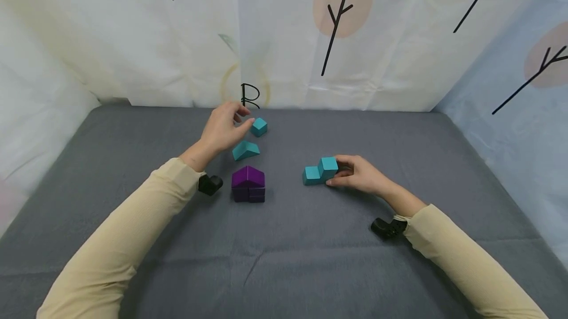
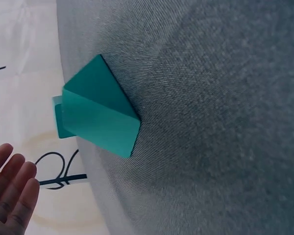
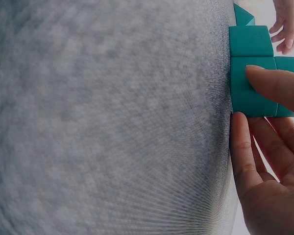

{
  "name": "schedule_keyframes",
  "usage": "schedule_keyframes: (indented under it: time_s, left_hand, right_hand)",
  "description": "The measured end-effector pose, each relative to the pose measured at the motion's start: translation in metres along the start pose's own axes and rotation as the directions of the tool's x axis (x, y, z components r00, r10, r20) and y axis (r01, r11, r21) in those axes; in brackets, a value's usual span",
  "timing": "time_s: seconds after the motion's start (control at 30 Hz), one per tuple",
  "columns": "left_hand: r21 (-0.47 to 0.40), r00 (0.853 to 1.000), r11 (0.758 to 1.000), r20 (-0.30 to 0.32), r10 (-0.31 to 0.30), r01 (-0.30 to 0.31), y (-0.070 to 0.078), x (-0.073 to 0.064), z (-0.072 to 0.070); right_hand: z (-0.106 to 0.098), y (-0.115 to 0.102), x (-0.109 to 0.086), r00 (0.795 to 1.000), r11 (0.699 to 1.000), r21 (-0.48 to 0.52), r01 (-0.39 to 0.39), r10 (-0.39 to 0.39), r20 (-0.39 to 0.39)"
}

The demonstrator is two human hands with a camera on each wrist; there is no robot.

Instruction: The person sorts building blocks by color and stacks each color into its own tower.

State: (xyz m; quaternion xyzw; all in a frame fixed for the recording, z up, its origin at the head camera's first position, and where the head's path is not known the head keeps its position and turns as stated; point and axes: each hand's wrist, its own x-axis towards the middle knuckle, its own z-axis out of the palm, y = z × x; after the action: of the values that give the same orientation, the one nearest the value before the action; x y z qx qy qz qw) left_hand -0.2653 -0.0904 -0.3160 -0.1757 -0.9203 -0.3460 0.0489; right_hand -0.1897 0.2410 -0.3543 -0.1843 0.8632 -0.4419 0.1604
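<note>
In the head view my left hand (image 1: 225, 124) reaches over the back of the table. Its thumb tip is beside a small teal cube (image 1: 259, 127); whether they touch I cannot tell. The left wrist view shows the fingers (image 2: 20, 198) loosely extended, apart from a teal triangular block (image 2: 100, 112) that partly hides the cube (image 2: 63, 125). My right hand (image 1: 357, 176) holds a stepped group of teal blocks (image 1: 327, 167) on the table. There the thumb (image 3: 279, 85) lies across two stacked blocks, with a third block (image 3: 250, 41) standing beside the lower one.
A purple triangular block (image 1: 248, 177) sits on dark purple blocks (image 1: 248, 194) left of centre, nearer than the teal triangular block (image 1: 246, 150). Grey cloth (image 1: 284, 260) covers the table. A printed white curtain (image 1: 284, 38) closes off the back, and more curtains hang at both sides.
</note>
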Motion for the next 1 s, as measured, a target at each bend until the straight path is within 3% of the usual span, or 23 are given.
schedule_keyframes:
  time_s: [0.27, 0.67, 1.0]
  left_hand:
    - [0.025, 0.993, 0.995, 0.075, -0.094, 0.093, 0.0, 0.01, 0.01]
    - [0.077, 0.965, 0.989, 0.223, -0.14, 0.126, 0.005, 0.021, 0.021]
    - [0.131, 0.956, 0.984, 0.25, -0.152, 0.122, 0.008, 0.025, 0.029]
  right_hand:
    - [-0.002, 0.0, -0.005, 1.0, 1.0, 0.025, 0.002, -0.002, 0.004]
    - [-0.002, 0.001, -0.01, 1.0, 0.999, 0.044, -0.002, 0.002, 0.002]
    - [-0.003, -0.001, -0.009, 1.0, 0.999, 0.035, 0.011, -0.011, 0.005]
